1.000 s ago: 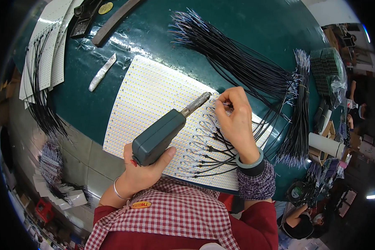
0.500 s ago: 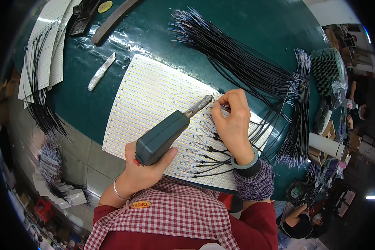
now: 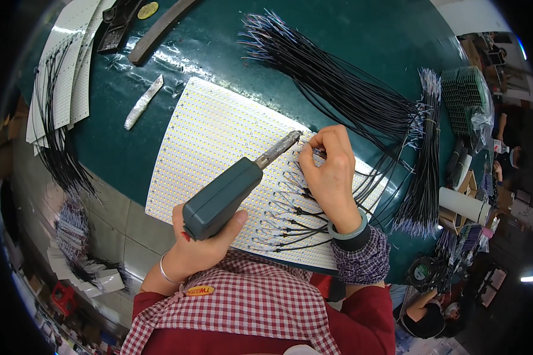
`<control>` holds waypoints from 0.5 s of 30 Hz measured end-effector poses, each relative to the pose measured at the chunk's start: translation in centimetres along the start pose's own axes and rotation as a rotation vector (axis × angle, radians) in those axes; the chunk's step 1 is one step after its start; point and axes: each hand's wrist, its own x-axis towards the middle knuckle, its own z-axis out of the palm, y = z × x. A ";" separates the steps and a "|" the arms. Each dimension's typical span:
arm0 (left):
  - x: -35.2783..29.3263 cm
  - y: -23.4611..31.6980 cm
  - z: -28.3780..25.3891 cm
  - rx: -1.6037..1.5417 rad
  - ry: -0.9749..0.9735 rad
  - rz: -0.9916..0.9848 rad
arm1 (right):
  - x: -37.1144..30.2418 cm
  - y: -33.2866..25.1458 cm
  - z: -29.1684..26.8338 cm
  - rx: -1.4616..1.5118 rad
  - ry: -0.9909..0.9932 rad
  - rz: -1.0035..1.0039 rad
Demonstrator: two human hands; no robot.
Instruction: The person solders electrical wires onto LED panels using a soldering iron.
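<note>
Left hand (image 3: 201,251): gripping boxy dark-green soldering gun (image 3: 222,198)
Right hand (image 3: 330,167): pinching thin dark wire (image 3: 320,153)
Edge, white dotted board (image 3: 213,127): green tabletop (image 3: 219,29) beyond

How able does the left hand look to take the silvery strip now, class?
Probably not: the left hand is wrapped around the dark green tool, though the silvery strip lies uncovered.

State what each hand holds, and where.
The left hand holds the dark green, boxy soldering tool by its rear end; whether the right hand pinches anything cannot be told.
</note>
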 end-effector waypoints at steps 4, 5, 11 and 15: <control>0.1 0.1 -0.2 -0.019 0.043 0.025 | 0.0 -0.1 -0.1 -0.010 -0.003 0.000; 0.1 0.1 -0.3 -0.019 0.045 0.026 | 0.0 -0.1 -0.1 -0.010 -0.005 0.004; 0.1 0.0 -0.5 -0.046 0.111 0.001 | 0.1 -0.4 -0.3 -0.030 -0.042 0.012; 0.5 0.0 -1.2 -0.060 0.133 0.037 | 0.7 -0.7 -1.3 -0.070 -0.124 -0.010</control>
